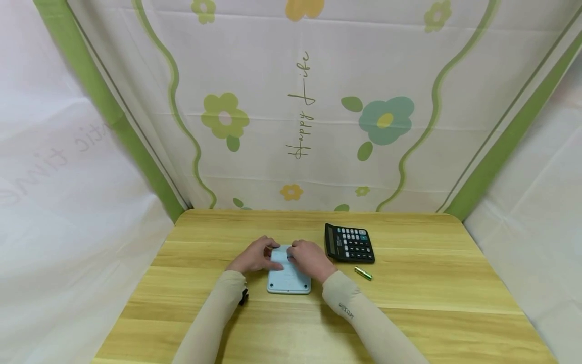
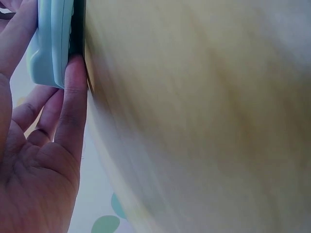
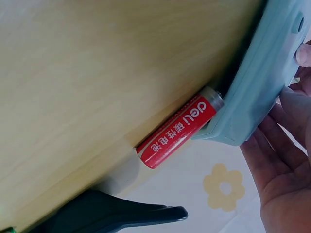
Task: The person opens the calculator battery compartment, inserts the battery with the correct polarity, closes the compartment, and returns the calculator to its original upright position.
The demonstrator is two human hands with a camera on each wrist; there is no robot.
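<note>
- Pale-blue plastic sits between the left hand's fingers, thumb over the back and another finger at the underside: a grip at ten o'clock of the pale-blue device.
- Over at two o'clock, the right hand has its fingers bent onto the same back; whether they pinch anything, I cannot tell.
- And the device itself, back up near the middle of the wooden table: rounded corners, smooth light shell, small dark dots at its five and seven o'clock corners.
- Now the left wrist view, and it gives what the head view cannot: the thick rounded side and a dark underside edged with little bumps.
- Over to the right wrist view, and here's a red battery with a silver end and white lettering, right by the device's edge; touching or not, hard to say. From the head it's out of sight.
- Further out, head view again: a green battery at three o'clock, a black calculator keys up past the right hand at two, and flowered fabric beyond twelve.
</note>
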